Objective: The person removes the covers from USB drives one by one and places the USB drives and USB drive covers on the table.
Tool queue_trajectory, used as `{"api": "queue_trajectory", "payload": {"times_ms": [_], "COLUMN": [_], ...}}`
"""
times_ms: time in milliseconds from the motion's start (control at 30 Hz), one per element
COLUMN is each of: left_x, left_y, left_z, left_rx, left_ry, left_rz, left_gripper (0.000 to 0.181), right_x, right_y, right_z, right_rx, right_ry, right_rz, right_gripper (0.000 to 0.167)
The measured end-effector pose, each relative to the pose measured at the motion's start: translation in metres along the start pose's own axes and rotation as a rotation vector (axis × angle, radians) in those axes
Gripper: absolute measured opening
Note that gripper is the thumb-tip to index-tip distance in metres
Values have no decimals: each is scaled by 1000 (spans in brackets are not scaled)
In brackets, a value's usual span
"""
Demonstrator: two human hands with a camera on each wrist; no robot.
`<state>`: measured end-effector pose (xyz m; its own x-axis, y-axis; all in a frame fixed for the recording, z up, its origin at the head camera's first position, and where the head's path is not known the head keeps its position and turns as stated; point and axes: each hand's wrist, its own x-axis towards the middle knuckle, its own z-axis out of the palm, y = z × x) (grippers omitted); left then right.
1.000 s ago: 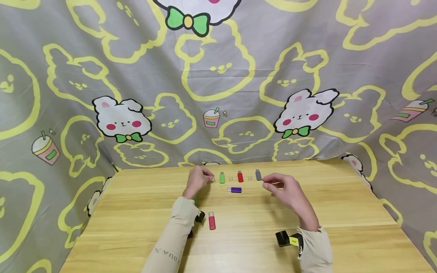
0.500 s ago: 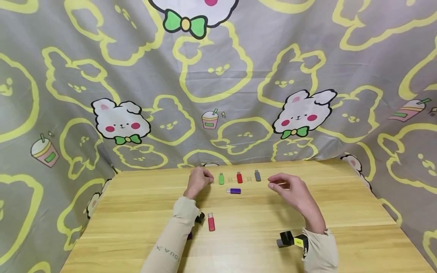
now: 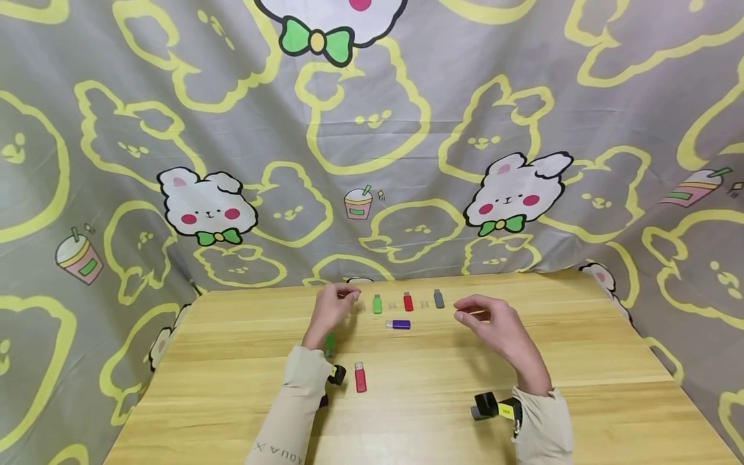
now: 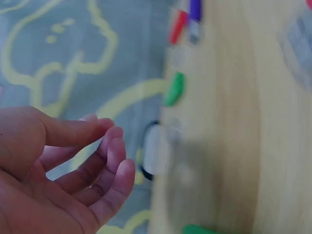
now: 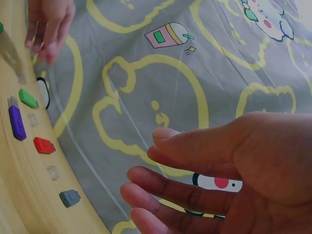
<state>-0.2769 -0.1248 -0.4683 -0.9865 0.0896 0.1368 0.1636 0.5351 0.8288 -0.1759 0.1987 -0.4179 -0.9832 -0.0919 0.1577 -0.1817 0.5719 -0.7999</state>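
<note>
My left hand hovers over the back of the table, left of a bright green USB stick, its fingers bent loosely around nothing. A small clear piece lies between them. Further right in the row are a clear piece, a red stick, another clear piece and a grey stick. Right of the grey stick, my empty right hand is raised, thumb and fingers apart in the right wrist view. A purple stick lies crosswise in front of the row.
Nearer on the wooden table lie a pinkish-red stick, a green item beside the left wrist, a purple item partly behind the left sleeve and a dark grey item by the right wrist camera. A patterned curtain hangs behind.
My left hand has drawn back slightly to the left, off the leftmost clear piece, which now shows. My right hand has moved a little right, away from the grey stick.
</note>
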Motion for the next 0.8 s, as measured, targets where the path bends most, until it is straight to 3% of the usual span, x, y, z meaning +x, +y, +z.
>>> {"api": "queue_trajectory", "payload": {"times_ms": [300,500,800], "left_x": [-30,-36,-40], "left_y": [15,17,20], "left_z": [-3,-1,-8], "left_rx": [-127,-156,-194], "left_ry": [72,89,69], "left_rz": [72,88,77], "left_gripper": [14,14,15], "right_x": [1,-1,-11], "right_y": [-1,0,9], "right_z": [4,6,5], "right_rx": [-15,-24,-167], "right_ry": [-1,-9,-168], "right_rz": [-47,-41,-77], "right_gripper": [17,16,12]}}
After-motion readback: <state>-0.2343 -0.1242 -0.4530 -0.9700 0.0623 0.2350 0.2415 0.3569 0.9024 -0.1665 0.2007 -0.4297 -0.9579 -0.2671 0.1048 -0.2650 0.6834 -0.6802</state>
